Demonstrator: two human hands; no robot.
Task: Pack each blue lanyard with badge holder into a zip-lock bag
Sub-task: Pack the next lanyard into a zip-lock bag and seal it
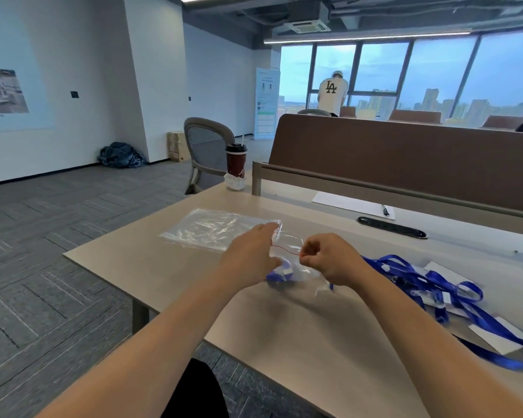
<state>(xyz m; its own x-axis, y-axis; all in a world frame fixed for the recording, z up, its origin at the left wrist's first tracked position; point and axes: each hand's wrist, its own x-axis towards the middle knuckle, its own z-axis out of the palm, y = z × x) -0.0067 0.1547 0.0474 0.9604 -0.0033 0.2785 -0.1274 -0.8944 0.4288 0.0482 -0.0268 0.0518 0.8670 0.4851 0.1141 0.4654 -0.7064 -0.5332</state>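
Note:
A clear zip-lock bag (296, 265) with a red seal line sits between my hands near the middle of the table, with a blue lanyard and badge holder (280, 274) showing inside it. My left hand (251, 254) holds the bag's left side, and my right hand (329, 259) pinches the right end of the red seal. A pile of blue lanyards with badge holders (435, 285) lies tangled on the table to the right. Flat empty zip-lock bags (212, 227) lie behind my left hand.
A dark red cup with a lid (235, 164) stands at the table's far corner. A paper sheet with a pen (354, 205) and a black cable slot (391, 227) lie along the brown divider (405, 158). A grey chair (207, 152) stands beyond. A person stands by the far windows.

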